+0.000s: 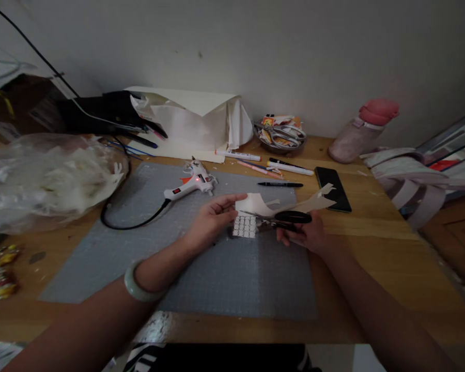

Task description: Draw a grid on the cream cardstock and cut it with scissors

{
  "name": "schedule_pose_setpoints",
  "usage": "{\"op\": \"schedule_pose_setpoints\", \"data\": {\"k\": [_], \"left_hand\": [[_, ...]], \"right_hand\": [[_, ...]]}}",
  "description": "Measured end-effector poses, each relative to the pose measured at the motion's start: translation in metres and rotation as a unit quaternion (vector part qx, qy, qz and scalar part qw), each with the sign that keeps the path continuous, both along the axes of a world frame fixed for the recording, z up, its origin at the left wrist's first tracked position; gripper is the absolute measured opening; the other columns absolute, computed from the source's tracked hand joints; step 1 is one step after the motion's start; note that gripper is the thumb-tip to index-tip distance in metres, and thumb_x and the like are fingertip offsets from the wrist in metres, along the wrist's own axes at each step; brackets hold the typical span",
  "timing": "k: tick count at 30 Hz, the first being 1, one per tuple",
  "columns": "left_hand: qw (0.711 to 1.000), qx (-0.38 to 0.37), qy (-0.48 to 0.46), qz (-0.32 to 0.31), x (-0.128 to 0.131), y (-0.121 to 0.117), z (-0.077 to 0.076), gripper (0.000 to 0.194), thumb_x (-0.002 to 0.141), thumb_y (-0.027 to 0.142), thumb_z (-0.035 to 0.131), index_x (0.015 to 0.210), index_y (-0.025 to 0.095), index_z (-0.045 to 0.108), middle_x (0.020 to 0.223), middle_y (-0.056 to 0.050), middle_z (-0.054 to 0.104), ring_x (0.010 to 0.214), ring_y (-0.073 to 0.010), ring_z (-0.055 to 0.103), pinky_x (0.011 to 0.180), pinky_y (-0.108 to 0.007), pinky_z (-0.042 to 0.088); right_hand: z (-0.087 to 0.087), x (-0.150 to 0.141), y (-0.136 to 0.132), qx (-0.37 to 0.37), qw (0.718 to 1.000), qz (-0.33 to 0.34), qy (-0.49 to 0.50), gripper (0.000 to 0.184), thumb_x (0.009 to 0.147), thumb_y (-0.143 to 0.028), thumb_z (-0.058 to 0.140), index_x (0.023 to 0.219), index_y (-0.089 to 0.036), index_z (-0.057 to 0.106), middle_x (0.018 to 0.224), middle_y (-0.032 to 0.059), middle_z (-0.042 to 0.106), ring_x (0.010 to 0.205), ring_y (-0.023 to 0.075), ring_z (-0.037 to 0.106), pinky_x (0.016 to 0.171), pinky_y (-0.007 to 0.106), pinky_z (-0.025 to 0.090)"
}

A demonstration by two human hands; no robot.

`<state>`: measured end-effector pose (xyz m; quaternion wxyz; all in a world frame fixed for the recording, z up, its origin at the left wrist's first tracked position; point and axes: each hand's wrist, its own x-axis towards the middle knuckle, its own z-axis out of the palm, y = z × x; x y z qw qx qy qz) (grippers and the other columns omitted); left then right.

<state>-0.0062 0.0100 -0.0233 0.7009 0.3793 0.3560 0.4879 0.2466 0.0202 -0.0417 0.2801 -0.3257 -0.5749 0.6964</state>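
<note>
My left hand (216, 219) pinches a sheet of white paper (251, 204) at its left edge, above the grey cutting mat (201, 279). At the lower part of the sheet is a small piece with a drawn black grid (244, 226). My right hand (304, 232) is closed round black-handled scissors (293, 216), whose blades point left at the paper, just above the grid. A cut strip of the paper (318, 198) sticks out to the right over the scissors. Whether the grid piece is still joined to the sheet, I cannot tell.
A white glue gun (191, 187) with a lit red light lies on the mat, its black cable curling left. Beyond are markers (238, 155), a pen (280, 184), a bowl (281, 139) and a phone (332, 189). A pink-lidded bottle (362, 132) stands back right; plastic bags (50, 181) lie left.
</note>
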Motion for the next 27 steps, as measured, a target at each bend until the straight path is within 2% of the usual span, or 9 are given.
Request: {"op": "schedule_pose_setpoints", "data": {"k": [3,7,14,18,22,27], "left_hand": [[1.000,0.000,-0.012,0.001,0.000,0.000,-0.001,0.037,0.068,0.016,0.072,0.105,0.018,0.071,0.094,-0.004,0.071,0.077,-0.0141,0.063,0.067,-0.023,0.045],[1.000,0.003,-0.028,0.000,0.001,-0.001,0.001,0.033,0.070,0.015,0.070,0.102,0.020,0.072,0.100,-0.004,0.072,0.081,-0.0137,0.064,0.073,-0.025,0.047],[1.000,0.004,-0.023,0.004,0.000,-0.001,0.002,0.034,0.070,0.013,0.070,0.104,0.018,0.072,0.101,-0.006,0.072,0.082,-0.0154,0.065,0.074,-0.026,0.047],[1.000,0.005,-0.030,0.000,0.000,-0.001,0.001,0.034,0.070,0.013,0.069,0.103,0.019,0.072,0.104,-0.005,0.072,0.086,-0.0157,0.065,0.078,-0.027,0.047],[1.000,0.004,-0.028,-0.003,0.000,-0.001,0.002,0.033,0.071,0.014,0.068,0.102,0.021,0.073,0.105,-0.004,0.072,0.086,-0.0156,0.066,0.077,-0.026,0.048],[0.999,0.016,-0.034,-0.007,0.000,-0.001,0.002,0.032,0.071,0.013,0.068,0.100,0.022,0.073,0.107,-0.004,0.071,0.092,-0.0167,0.065,0.082,-0.027,0.047]], "right_hand": [[0.001,0.001,0.000,-0.004,1.000,0.006,-0.010,0.077,0.073,-0.085,0.034,0.077,-0.013,0.062,0.045,-0.0051,0.035,0.044,0.0130,0.038,0.050,0.030,0.038],[0.007,0.000,0.000,0.005,1.000,0.023,-0.016,0.071,0.078,-0.079,0.034,0.075,-0.014,0.062,0.044,-0.0061,0.032,0.043,0.0127,0.037,0.049,0.028,0.036],[0.016,-0.005,-0.003,0.007,1.000,0.012,-0.011,0.065,0.080,-0.073,0.036,0.070,-0.015,0.063,0.040,-0.0071,0.028,0.040,0.0123,0.034,0.049,0.030,0.038],[0.019,-0.006,-0.003,0.002,1.000,0.003,0.000,0.062,0.082,-0.070,0.037,0.071,-0.014,0.063,0.040,-0.0073,0.029,0.040,0.0121,0.035,0.049,0.030,0.039],[0.021,-0.006,-0.002,-0.003,1.000,0.010,0.000,0.056,0.082,-0.065,0.040,0.064,-0.016,0.060,0.039,-0.0075,0.026,0.040,0.0117,0.034,0.049,0.030,0.039],[0.022,-0.006,-0.002,-0.005,1.000,0.007,-0.012,0.057,0.080,-0.067,0.040,0.067,-0.017,0.061,0.038,-0.0072,0.026,0.040,0.0124,0.036,0.047,0.029,0.037]]}}
